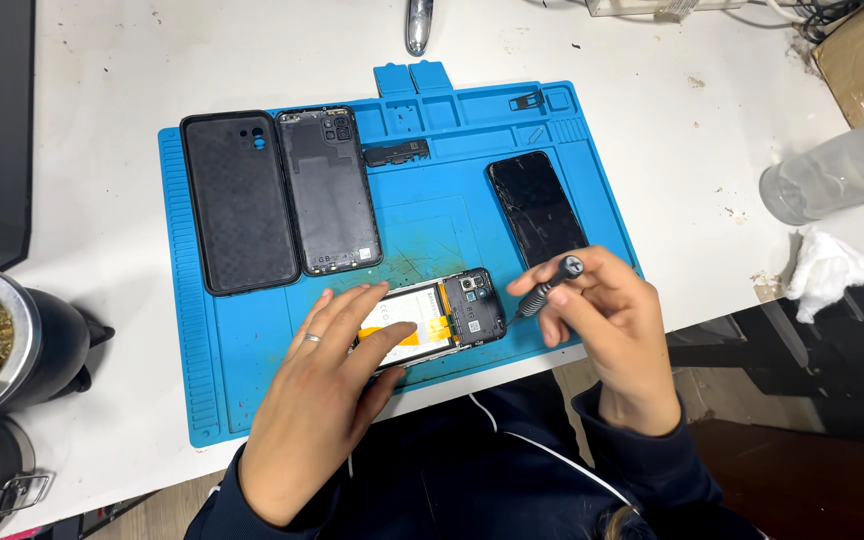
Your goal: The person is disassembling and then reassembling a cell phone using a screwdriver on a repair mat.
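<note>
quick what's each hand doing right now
Left hand: open, fingers flat on the opened phone, pinning it to the blue mat.
Right hand: closed around a small screwdriver.

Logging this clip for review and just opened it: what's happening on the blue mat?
A person is working on an opened phone lying on a blue work mat. The left hand presses flat on it, fingers over the battery, while the right hand holds a small screwdriver with its tip at the phone's camera end. Farther back on the mat lie a black case, the removed back cover, a small black part and another dark phone.
</note>
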